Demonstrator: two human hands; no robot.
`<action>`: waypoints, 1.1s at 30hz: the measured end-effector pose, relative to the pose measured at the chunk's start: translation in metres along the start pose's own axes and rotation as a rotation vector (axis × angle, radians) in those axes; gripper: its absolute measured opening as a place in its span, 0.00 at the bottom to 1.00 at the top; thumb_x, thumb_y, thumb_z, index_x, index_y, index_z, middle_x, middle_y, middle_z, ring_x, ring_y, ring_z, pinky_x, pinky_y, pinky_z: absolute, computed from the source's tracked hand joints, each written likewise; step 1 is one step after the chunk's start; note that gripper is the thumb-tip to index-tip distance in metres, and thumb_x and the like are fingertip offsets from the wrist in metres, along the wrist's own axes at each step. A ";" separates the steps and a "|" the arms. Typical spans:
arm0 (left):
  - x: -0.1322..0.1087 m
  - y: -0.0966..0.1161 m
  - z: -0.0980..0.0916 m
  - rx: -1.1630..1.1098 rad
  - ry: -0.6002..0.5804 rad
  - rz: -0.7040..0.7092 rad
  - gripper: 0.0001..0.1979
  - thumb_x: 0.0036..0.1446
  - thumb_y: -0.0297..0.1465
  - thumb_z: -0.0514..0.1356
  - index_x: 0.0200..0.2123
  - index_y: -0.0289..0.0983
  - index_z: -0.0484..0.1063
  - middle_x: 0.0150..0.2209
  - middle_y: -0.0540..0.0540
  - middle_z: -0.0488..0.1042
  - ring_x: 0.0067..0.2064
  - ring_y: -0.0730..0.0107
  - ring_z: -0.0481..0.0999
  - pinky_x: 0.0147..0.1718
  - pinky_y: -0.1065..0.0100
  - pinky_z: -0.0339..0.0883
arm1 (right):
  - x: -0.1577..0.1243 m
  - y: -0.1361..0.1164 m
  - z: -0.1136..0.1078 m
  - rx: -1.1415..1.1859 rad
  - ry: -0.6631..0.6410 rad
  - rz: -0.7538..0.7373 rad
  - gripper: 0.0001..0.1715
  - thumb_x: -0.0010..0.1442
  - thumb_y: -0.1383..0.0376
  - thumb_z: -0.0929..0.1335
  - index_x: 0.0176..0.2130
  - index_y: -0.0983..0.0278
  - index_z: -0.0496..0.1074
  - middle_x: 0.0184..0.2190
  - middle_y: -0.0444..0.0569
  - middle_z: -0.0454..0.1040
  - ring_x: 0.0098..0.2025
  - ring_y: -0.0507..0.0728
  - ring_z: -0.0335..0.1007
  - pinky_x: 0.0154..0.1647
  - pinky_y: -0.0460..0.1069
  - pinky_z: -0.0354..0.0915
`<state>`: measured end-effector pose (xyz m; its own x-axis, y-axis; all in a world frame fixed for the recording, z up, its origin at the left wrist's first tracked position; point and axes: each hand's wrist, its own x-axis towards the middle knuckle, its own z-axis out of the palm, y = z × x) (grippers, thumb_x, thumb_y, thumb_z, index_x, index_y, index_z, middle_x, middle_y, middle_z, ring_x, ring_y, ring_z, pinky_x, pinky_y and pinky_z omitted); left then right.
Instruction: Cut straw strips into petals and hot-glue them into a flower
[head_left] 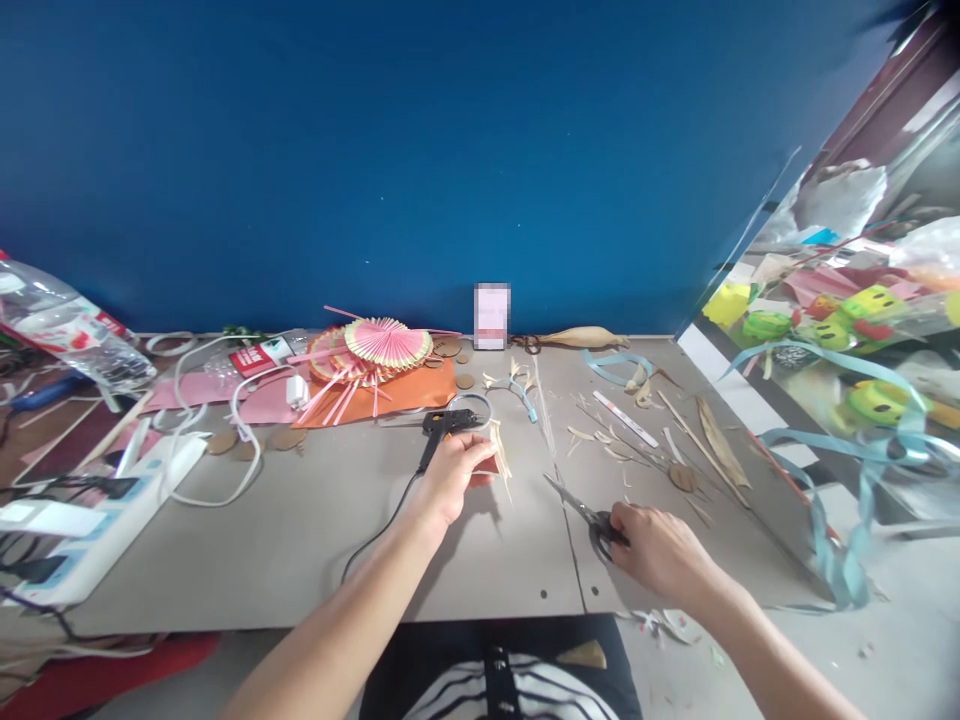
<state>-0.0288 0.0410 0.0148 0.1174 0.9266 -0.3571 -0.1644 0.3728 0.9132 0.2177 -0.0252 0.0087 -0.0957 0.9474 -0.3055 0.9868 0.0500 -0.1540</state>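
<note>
Pale strips (502, 458): thin, loose bundle, held up over the middle of the table (285, 560), between back and front edges. Left hand (457, 475): thumb and fingers pinched on the strips. Right hand (652, 545): closed round the handles of the scissors (576, 502), nearer the front edge; blades angled toward the strips but apart from them. Bundle ends too fine in this view to tell whether trimmed.

Done, as judged: some cutting, since pale scraps (604, 437) lie scattered over the right half of the table. Some joining as well: a branched piece (517, 383) with pale tips and a light-blue end lies toward the back edge, part-built by its look. Left: the held strips, not joined to anything visible; a dried husk (721, 440) near the right edge, seemingly uncut.

Farther out: glue gun (439, 425) just beside the left hand, gripped by neither; pleated paper fans (388, 343) toward the back edge, left half; phone (491, 322) upright at the back edge; power strip (94, 540) by the front left corner.
</note>
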 end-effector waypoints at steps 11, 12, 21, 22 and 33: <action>-0.001 0.009 -0.001 -0.049 -0.045 0.011 0.08 0.41 0.33 0.61 0.21 0.35 0.66 0.20 0.51 0.69 0.24 0.76 0.70 0.22 0.75 0.64 | 0.006 -0.012 -0.010 1.133 -0.322 -0.210 0.17 0.45 0.55 0.68 0.27 0.66 0.64 0.19 0.42 0.63 0.19 0.47 0.51 0.18 0.43 0.49; -0.001 0.007 0.000 -0.082 -0.038 0.000 0.08 0.41 0.33 0.62 0.22 0.35 0.66 0.20 0.52 0.69 0.23 0.76 0.70 0.21 0.76 0.64 | 0.005 -0.018 -0.004 1.177 -0.296 -0.234 0.20 0.44 0.53 0.69 0.28 0.66 0.65 0.19 0.42 0.63 0.20 0.47 0.51 0.19 0.43 0.49; -0.008 0.005 0.009 -0.213 -0.054 -0.075 0.09 0.40 0.32 0.62 0.24 0.34 0.66 0.21 0.49 0.72 0.22 0.76 0.73 0.18 0.77 0.66 | 0.007 -0.038 0.028 1.313 -0.250 -0.285 0.22 0.44 0.53 0.70 0.31 0.68 0.68 0.21 0.42 0.63 0.22 0.47 0.53 0.22 0.43 0.49; -0.008 0.006 0.010 -0.214 -0.048 -0.076 0.09 0.40 0.31 0.62 0.24 0.34 0.66 0.21 0.49 0.72 0.21 0.76 0.73 0.18 0.77 0.66 | 0.007 -0.038 0.027 1.316 -0.256 -0.281 0.22 0.44 0.53 0.70 0.31 0.68 0.68 0.21 0.42 0.63 0.22 0.47 0.53 0.21 0.43 0.49; -0.009 0.006 0.014 -0.215 -0.014 -0.054 0.09 0.40 0.32 0.63 0.22 0.34 0.66 0.19 0.51 0.70 0.21 0.76 0.72 0.18 0.78 0.65 | 0.008 -0.040 0.023 1.283 -0.208 -0.254 0.19 0.44 0.54 0.70 0.28 0.67 0.68 0.20 0.41 0.63 0.21 0.47 0.53 0.21 0.43 0.50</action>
<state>-0.0171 0.0343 0.0263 0.1453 0.9049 -0.4000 -0.3620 0.4249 0.8297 0.1746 -0.0271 -0.0090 -0.3896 0.8847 -0.2559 0.1266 -0.2238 -0.9664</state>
